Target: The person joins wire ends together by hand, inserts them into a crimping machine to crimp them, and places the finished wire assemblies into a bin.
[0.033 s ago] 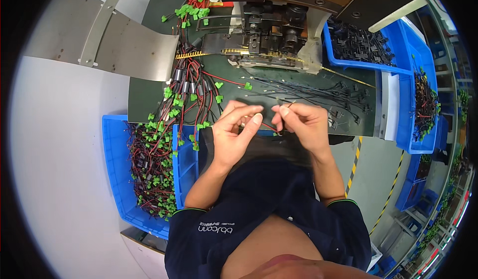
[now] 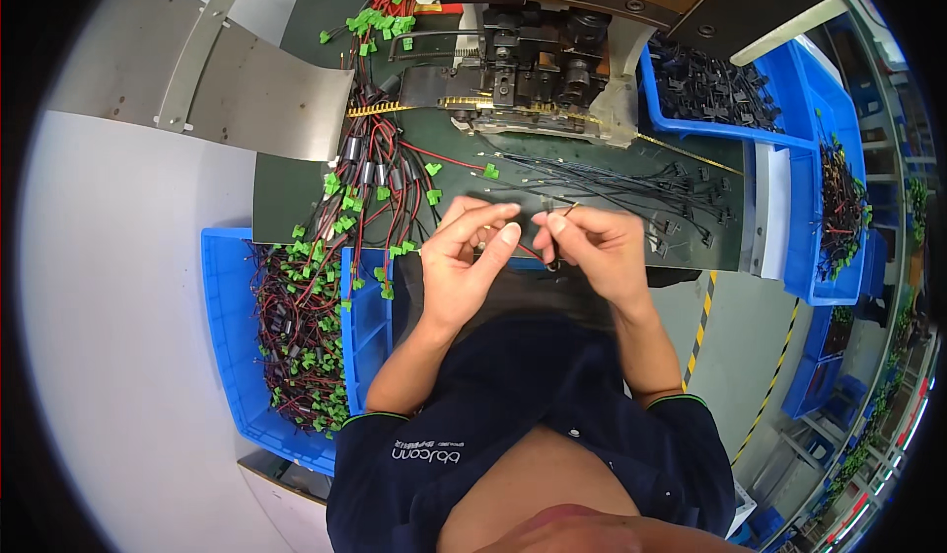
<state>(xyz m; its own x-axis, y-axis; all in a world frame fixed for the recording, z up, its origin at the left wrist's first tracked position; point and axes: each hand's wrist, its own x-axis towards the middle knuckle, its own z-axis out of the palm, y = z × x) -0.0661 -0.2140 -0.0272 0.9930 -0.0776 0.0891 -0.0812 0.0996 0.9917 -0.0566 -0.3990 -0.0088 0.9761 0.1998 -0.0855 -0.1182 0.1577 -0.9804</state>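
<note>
My right hand (image 2: pixel 604 249) is closed in a pinch on a thin wire (image 2: pixel 575 207), whose short end sticks up past the fingertips. Just left of it, my left hand (image 2: pixel 466 255) has its fingers curled, with the thumb and index tips close together. Whatever lies inside those curled fingers is hidden. A short stretch of red wire (image 2: pixel 531 252) shows low between both hands. Beyond my right hand, black wires (image 2: pixel 631 183) with black connectors lie spread on the dark green table (image 2: pixel 296 193). A bundle of red and black wires with green connectors (image 2: pixel 370 183) lies to the left.
A terminal crimping machine (image 2: pixel 543 70) stands ahead, with a gold terminal strip (image 2: pixel 380 110) running into it. On the left is a blue bin (image 2: pixel 225 331) of green-ended wires. At right sit a blue bin of black connectors (image 2: pixel 710 89) and another blue bin (image 2: pixel 834 282) with wires.
My right hand has shifted very slightly left, toward my left hand, with the wire still pinched. My left hand is almost where it was.
</note>
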